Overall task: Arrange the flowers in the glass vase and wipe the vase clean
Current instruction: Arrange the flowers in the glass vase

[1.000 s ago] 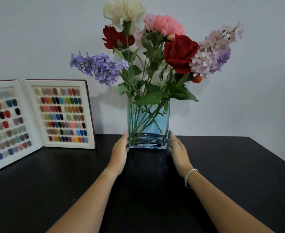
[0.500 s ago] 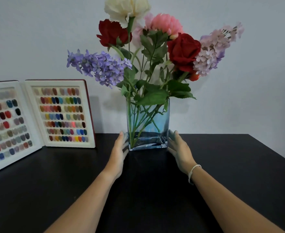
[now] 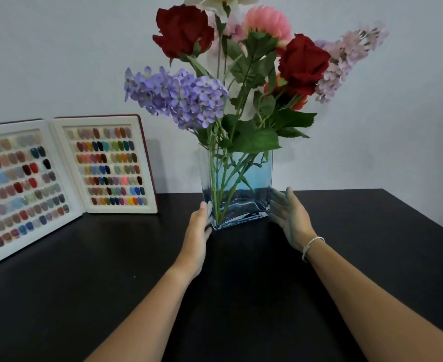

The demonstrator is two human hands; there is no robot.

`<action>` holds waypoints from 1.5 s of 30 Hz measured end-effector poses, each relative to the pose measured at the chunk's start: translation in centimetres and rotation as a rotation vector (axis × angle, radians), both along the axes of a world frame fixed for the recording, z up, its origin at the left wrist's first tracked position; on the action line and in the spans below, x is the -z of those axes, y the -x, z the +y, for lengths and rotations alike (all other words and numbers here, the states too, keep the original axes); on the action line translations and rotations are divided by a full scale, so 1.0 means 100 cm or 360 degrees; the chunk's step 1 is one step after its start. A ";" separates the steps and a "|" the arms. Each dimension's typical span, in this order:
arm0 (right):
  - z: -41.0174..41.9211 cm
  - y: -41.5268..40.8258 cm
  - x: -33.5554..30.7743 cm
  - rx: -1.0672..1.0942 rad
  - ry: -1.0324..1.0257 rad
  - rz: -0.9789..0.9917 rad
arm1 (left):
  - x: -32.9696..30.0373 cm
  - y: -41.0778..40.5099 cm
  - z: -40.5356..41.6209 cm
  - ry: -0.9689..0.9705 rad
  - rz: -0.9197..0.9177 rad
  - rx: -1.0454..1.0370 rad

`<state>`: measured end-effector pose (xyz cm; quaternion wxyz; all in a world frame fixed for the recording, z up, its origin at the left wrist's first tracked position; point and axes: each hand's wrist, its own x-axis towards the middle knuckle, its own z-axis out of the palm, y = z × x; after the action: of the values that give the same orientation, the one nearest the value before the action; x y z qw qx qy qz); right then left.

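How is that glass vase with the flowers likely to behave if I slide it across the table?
The vase is tall and narrow with a small base, and the flowers spread wide above it, so it may tip. Smooth glass on the glossy dark table would probably slide easily. Being glass, it would likely break if it fell.

Open nail-colour swatch book [image 3: 66, 176] stands propped against pale wall [image 3: 45, 61], on black table [image 3: 241, 296], left side.

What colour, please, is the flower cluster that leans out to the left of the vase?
Purple flower cluster, clearest in the head view.
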<state>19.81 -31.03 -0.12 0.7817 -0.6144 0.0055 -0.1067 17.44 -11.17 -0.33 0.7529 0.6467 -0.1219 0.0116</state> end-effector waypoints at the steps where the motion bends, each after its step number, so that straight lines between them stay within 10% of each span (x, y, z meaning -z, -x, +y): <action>1: -0.001 0.004 0.000 0.0008 0.0003 0.0002 | 0.000 0.004 0.000 -0.0003 0.0003 0.0002; 31: 0.014 0.150 0.001 0.0093 0.0312 -0.0112 | 0.001 0.095 0.005 -0.0180 -0.0046 -0.0108; 45: -0.055 0.261 -0.038 0.0394 0.0987 -0.0391 | -0.008 0.178 -0.051 -0.0523 -0.0220 0.0157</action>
<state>-6.25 -36.58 3.65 0.5340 -0.7997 -0.0468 -0.2703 -0.35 -16.28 0.48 0.6265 0.7519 -0.2052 -0.0011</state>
